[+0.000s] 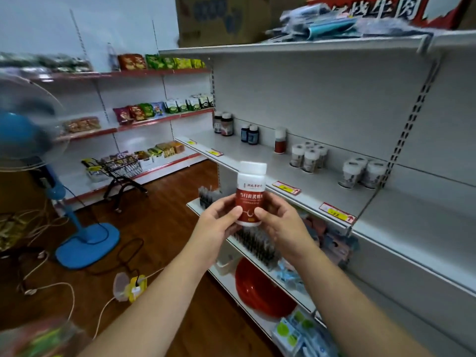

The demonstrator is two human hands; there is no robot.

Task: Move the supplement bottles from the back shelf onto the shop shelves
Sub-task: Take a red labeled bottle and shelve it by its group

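Stocking partway done
Fingers of my left hand (219,222) and right hand (280,222) grip one bottle (251,194) near the shelf (257,155) front edge; other bottles (309,157) already placed.

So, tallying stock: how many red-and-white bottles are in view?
2. One red-and-white bottle in the left hand and right hand; the other bottle on the shelf, right of the blue bottles. More may be hidden.
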